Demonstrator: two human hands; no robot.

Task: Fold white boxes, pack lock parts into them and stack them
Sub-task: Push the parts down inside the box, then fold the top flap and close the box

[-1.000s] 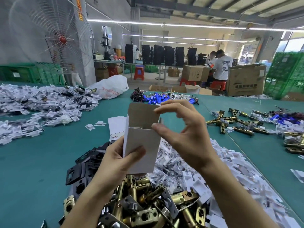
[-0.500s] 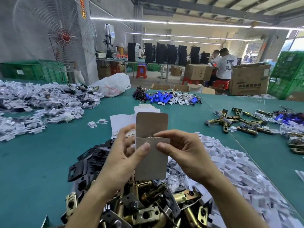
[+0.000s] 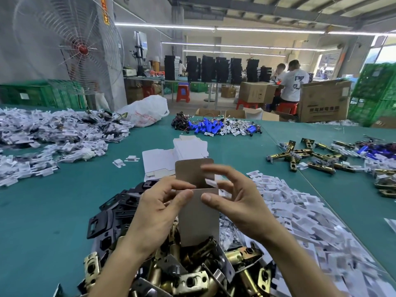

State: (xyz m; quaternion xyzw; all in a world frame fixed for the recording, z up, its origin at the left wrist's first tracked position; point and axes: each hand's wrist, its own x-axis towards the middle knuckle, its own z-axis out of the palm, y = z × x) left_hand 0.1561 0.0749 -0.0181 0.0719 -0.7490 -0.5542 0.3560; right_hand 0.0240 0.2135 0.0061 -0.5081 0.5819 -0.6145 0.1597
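Since a second ago the white box (image 3: pixel 199 217) is brought lower and nearer, and its base is now sunk against the heap of brass latches (image 3: pixel 192 275). The right hand (image 3: pixel 237 202) is shifted from the top flap (image 3: pixel 192 172) to the front panel.

- Box is held upright, mouth open, flap standing behind.
- Left hand (image 3: pixel 158 211) is curled round the left wall, with the thumb pressed on the front edge.
- Right thumb is set on the same panel, with the fingers curled over the mouth, pinching. A blurred white piece is seen there; flap or part cannot be told.
- The grip is judged to keep the mouth square for loading.
- Black plates (image 3: pixel 111 213) and white plastic pieces (image 3: pixel 300 211) are heaped within reach.
- Flat box blanks (image 3: pixel 188 146) are left just beyond on the green table (image 3: pixel 42 221).
- Print is noted on the cardboard carton (image 3: pixel 323 103) and red print on the plastic bag (image 3: pixel 145 112). Neither is legible.
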